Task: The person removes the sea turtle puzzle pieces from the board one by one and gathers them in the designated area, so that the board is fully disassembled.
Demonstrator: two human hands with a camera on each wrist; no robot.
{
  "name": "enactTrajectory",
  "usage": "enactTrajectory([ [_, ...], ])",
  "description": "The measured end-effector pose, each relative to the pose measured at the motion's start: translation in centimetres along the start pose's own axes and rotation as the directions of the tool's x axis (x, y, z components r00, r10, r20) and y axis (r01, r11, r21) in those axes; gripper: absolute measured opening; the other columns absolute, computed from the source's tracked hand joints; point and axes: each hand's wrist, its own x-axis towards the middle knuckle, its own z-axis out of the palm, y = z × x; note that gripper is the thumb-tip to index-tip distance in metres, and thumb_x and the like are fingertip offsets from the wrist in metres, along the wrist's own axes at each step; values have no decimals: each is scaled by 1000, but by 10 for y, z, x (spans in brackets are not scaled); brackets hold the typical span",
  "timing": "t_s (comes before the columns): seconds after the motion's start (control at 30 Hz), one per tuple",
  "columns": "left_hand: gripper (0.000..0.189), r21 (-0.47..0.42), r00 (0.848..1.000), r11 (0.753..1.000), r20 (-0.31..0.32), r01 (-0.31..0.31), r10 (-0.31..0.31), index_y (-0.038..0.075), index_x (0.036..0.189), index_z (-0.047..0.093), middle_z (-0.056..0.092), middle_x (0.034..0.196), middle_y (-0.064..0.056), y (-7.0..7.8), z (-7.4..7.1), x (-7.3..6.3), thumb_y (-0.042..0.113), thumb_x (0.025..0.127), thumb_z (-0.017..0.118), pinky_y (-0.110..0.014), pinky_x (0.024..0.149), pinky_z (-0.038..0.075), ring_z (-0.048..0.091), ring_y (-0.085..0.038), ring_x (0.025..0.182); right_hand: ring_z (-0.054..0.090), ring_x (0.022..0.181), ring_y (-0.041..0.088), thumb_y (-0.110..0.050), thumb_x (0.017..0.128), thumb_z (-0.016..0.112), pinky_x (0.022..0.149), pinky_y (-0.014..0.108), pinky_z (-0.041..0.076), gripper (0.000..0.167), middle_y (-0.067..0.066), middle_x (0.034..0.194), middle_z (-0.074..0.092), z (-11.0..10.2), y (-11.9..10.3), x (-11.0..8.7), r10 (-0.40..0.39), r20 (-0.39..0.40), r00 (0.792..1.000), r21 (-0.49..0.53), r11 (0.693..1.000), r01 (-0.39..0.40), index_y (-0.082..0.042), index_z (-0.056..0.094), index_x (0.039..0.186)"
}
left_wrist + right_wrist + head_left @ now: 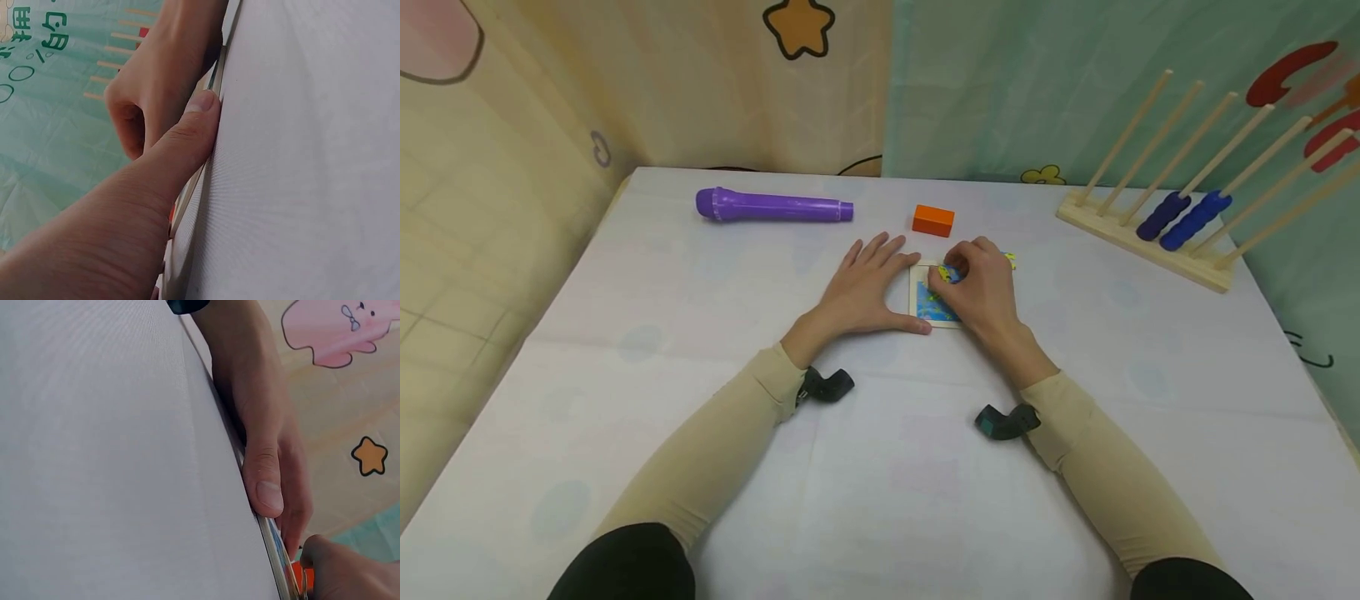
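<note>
In the head view, the left hand (pixel 867 290) is reaching from lower left, fingers spread, while the right hand (pixel 987 287) is pinching a piece (pixel 952 273) over the central puzzle board (pixel 934 312), tablecloth (pixel 891 492) stretching below. In the left wrist view, the left thumb is touching the board's edge; likewise in the right wrist view, right of centre.

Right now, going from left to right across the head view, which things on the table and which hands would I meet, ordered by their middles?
Purple microphone, left hand, orange block, right hand, wooden bead rack. The picture board is partly hidden, so I leave it out.
</note>
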Motion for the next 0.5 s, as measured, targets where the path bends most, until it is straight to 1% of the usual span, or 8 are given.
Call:
enactTrajectory([
  [0.13, 113, -8, 1000, 1000, -4, 0, 0, 27, 164, 37, 18, 177, -3, -1, 0, 0, 86, 74, 72, -53, 134, -1, 4, -27, 166, 61, 85, 28, -27, 91, 76, 77, 39, 50, 26, 13, 91, 65, 1, 2, 0, -9, -17, 1000, 24, 1000, 10, -1, 75, 93],
  [0.23, 113, -12, 1000, 1000, -9, -4, 4, 27, 164, 38, 18, 177, -4, -1, 0, 0, 85, 74, 72, -53, 134, -1, 4, -27, 166, 61, 87, 28, -26, 92, 76, 78, 39, 50, 25, 13, 93, 65, 1, 3, 0, -10, -13, 1000, 38, 999, 11, -1, 75, 95],
  [0.5, 112, -10, 1000, 1000, -10, -5, 5, 26, 164, 38, 19, 177, -4, 0, 0, 0, 85, 75, 72, -53, 134, -1, 4, -27, 166, 56, 97, 30, -20, 91, 78, 85, 39, 48, 23, 15, 100, 61, 1, 5, 1, 11, 58, 998, 74, 997, -15, 0, 69, 98],
])
